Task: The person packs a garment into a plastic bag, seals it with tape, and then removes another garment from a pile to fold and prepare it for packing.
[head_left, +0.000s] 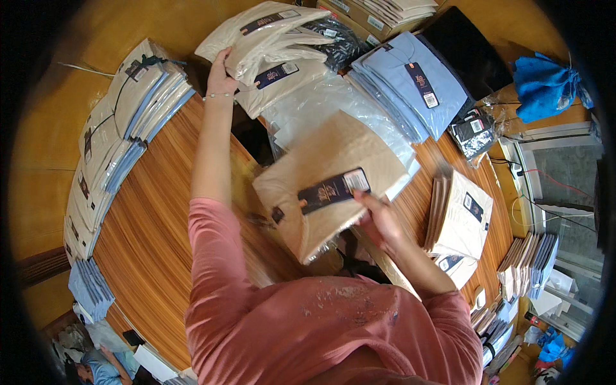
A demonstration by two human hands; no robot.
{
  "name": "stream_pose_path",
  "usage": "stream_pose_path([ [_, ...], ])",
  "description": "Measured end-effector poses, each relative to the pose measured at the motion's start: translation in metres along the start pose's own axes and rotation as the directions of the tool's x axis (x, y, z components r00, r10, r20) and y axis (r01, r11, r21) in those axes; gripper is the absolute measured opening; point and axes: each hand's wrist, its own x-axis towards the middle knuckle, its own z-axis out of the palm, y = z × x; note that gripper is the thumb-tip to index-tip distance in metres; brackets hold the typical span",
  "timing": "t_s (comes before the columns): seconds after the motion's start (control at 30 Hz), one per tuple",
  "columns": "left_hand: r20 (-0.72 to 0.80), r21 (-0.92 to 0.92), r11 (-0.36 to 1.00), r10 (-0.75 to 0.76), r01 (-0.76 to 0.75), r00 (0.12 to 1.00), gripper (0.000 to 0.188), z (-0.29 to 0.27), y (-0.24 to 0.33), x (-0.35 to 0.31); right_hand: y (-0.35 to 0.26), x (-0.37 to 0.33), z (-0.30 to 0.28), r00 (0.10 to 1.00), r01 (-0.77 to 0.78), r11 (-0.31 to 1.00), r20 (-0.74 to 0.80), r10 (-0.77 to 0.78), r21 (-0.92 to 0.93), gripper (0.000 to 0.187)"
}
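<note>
My right hand grips the near right edge of a folded beige garment with a dark swing tag. This garment tilts above the table and is slightly smeared by motion; clear plastic shows at its lower edge. At the far left, my outstretched left hand holds the left edge of a plastic-bagged beige garment. That one rests on a pile of similar bagged garments, partly raised, and my fingertips are partly hidden against it. Clear plastic bags lie flat between the pile and the garment in my right hand.
Folded light blue garments are piled at the far right, beside a black panel. Beige folded garments stand on the right. Bundles of bagged garments line the left edge of the wood-grain table. A person is at lower left.
</note>
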Motion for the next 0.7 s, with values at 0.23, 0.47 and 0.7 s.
stream_pose_path([
  [0.23,0.085,0.058,0.972,0.223,-0.229,0.971,0.035,0.081,0.059,-0.058,-0.028,0.124,0.075,0.949,0.142,0.99,0.286,-0.13,-0.019,0.027],
  [0.47,0.172,0.058,0.921,0.37,-0.385,0.913,0.034,0.096,0.061,-0.099,-0.041,0.298,0.114,0.947,0.207,0.978,0.254,-0.197,-0.012,0.023],
  [0.7,0.006,0.312,0.943,0.119,-0.115,0.993,0.041,-0.058,0.002,-0.019,-0.03,0.324,0.124,0.992,0.096,0.994,0.078,-0.099,0.044,0.012],
])
